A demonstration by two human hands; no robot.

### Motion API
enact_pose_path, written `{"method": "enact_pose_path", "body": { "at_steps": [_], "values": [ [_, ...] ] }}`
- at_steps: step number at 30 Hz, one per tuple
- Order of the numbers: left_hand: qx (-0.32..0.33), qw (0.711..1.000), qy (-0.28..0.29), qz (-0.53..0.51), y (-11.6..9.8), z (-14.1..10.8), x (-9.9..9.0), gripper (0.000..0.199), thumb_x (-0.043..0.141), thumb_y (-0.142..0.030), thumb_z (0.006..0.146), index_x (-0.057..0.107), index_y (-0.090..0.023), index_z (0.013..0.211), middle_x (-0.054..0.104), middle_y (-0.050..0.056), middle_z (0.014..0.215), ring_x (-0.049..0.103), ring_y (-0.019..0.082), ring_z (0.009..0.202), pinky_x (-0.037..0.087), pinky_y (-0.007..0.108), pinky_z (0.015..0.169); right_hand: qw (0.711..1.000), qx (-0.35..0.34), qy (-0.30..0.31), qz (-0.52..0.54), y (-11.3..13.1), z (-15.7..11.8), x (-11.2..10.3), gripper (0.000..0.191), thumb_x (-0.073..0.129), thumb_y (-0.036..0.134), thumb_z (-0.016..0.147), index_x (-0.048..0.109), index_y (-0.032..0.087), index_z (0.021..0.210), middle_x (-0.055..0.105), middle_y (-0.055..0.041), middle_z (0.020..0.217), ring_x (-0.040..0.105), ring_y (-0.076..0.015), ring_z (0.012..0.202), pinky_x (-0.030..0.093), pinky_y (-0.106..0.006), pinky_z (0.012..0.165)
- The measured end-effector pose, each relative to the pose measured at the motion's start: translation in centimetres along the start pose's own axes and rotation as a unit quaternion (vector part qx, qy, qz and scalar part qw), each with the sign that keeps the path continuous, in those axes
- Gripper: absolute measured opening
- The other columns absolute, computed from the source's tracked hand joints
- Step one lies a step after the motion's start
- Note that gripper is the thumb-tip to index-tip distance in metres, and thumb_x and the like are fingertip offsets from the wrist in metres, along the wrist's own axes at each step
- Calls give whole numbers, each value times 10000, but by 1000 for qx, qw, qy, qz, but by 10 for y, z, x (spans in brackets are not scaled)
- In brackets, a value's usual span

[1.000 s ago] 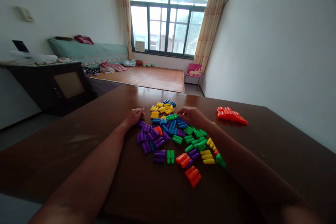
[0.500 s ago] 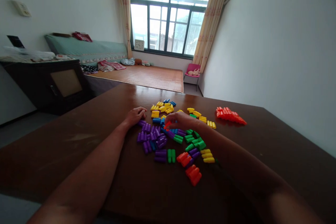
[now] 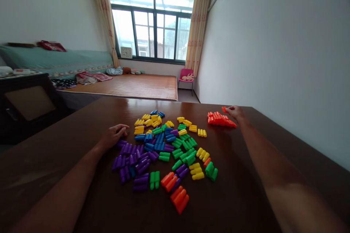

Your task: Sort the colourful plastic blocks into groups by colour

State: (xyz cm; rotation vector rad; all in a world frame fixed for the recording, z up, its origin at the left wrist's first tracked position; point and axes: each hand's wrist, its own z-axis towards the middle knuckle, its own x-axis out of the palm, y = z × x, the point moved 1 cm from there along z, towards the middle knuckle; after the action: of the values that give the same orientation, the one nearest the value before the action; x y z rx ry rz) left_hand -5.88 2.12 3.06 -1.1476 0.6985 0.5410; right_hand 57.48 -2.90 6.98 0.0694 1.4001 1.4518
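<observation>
My right hand (image 3: 235, 112) pinches an orange plastic building block (image 3: 224, 109) at the far right, just behind a cluster of orange blocks (image 3: 220, 119). Each block looks like short rounded tubes joined side by side. At the left edge of the mixed pile, my left hand (image 3: 116, 133) rests on the table with its fingers loosely stretched, holding nothing. Close to it are purple blocks (image 3: 131, 149) and yellow blocks (image 3: 139, 130). Blue blocks (image 3: 160, 146) and green blocks (image 3: 188, 157) lie in the middle. Nearer to me sit two loose orange blocks (image 3: 179, 198).
All the blocks lie on a dark brown, glossy table (image 3: 224, 196). Beyond its far edge are a low bed (image 3: 136, 83), a pink chair (image 3: 186, 74) and a window (image 3: 155, 32). A dark cabinet (image 3: 27, 98) stands on the left.
My right hand has gone from the middle of the pile to the far right, carrying an orange block to the orange cluster. My left hand stays by the pile. The view has turned right.
</observation>
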Motion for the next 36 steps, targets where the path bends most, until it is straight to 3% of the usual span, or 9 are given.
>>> {"method": "enact_pose_path", "body": {
  "at_steps": [4,10,14,17,20,24,30,32,36],
  "values": [
    [-8,1000,0,3,-2,-1,-2,509,442,-597,746,700,-213,959,725,12,726,663,221,721,502,303,688,992,10,13,-126,-27,15,9,214,705,361,634,576,196,589,522,13,474,489,-147,478,457,-316,550],
    [-4,1000,1,-15,4,0,1,516,447,-599,766,686,-198,987,724,15,740,664,216,739,501,300,704,970,-15,8,-244,-22,6,9,236,709,413,664,603,214,593,541,-23,553,535,-202,572,455,-388,642],
    [-5,1000,0,-15,14,3,6,494,448,-583,777,686,-207,990,729,14,761,668,217,755,506,309,714,970,-97,-20,-221,12,-11,10,200,627,379,759,631,195,682,631,-72,693,573,-202,648,444,-350,675],
    [-5,1000,-6,-15,16,4,8,482,441,-571,786,683,-207,988,729,12,768,668,215,756,507,306,695,962,-220,64,-147,63,-42,33,163,567,315,813,670,189,815,687,-63,785,601,-174,694,442,-292,692],
    [-2,1000,-8,-22,10,0,6,454,444,-538,790,685,-205,981,733,12,767,668,209,746,502,298,678,912,-337,216,-86,123,-93,68,177,575,298,816,702,202,893,710,-35,809,617,-153,708,441,-254,678],
    [16,999,-7,-37,4,-3,6,426,452,-506,789,693,-197,955,733,14,745,670,205,729,496,295,684,815,-440,373,-44,186,-170,101,212,617,316,800,728,194,933,718,-20,805,620,-133,676,439,-229,641],
    [18,999,-13,-33,11,-1,12,380,448,-456,819,694,-209,970,743,15,779,674,194,731,487,283,676,675,-505,536,-33,226,-235,126,238,623,252,805,729,248,1019,720,8,847,633,-139,708,478,-242,667],
    [18,999,-15,-31,14,0,14,368,443,-447,832,693,-214,969,744,15,781,674,192,735,485,283,686,683,-507,524,-48,230,-241,137,272,631,172,779,730,260,1016,721,4,899,641,-149,765,483,-249,713],
    [19,1000,-12,-21,14,1,14,352,442,-423,844,692,-217,983,746,15,798,673,195,756,477,283,681,768,-466,436,-57,236,-230,155,307,569,126,801,706,199,1066,715,-36,920,644,-163,797,480,-274,749]
  ]
}}
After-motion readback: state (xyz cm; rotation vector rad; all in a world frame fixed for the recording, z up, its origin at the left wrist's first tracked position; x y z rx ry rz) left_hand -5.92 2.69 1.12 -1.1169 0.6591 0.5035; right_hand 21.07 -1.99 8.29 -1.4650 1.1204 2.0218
